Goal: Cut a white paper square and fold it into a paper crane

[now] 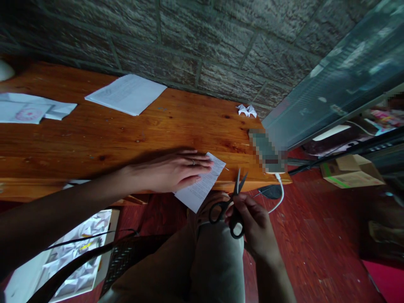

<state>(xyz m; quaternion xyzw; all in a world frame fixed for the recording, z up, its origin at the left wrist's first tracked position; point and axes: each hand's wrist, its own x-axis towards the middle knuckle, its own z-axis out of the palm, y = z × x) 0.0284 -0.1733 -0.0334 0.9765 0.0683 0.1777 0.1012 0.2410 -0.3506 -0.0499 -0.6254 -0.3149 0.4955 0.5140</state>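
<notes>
My left hand (178, 170), with a ring on one finger, lies flat on a narrow piece of printed paper (200, 191). That paper sits at the table's front edge, and its near end juts out over my lap. Black-handled scissors (232, 202) are in my right hand (252, 219), just beyond the edge. Their blades are parted and point up and away, to the right of the paper and apart from it. The fingers pinch the scissors near the pivot, outside the handle loops.
On the wooden table (189, 122) lie a paper stack (126, 94), stamped papers (28, 111), small folded paper pieces (247, 110) and a blurred phone-like device (267, 151) with a white cable (280, 193). A box of folded papers (78, 252) stands lower left; a cardboard box (352, 170) is right.
</notes>
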